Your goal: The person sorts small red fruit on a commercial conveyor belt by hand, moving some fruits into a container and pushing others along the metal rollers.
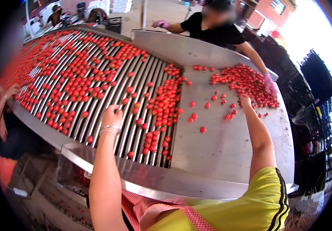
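Observation:
My left hand [112,115], with bracelets at the wrist, hovers over the metal roller conveyor [105,112]. Its fingers curl inward, and whether anything is inside them is hidden. Red cherry tomatoes [166,101] lie on the rollers to its right, thickest near the end of the rollers. My right hand [244,101] reaches across the smooth metal tray [212,156] to the near edge of a tomato pile [243,80]. The back of that hand hides what its fingers hold or touch. A few loose tomatoes [230,116] are scattered on the tray just left of it.
Across the tray, a co-worker's pink-gloved hand [269,85] touches the pile; the other gloved hand [160,24] is raised beyond the metal side wall [166,43]. Another person's hand [12,90] rests by the conveyor's left edge. Stacked black crates [310,144] stand at the right.

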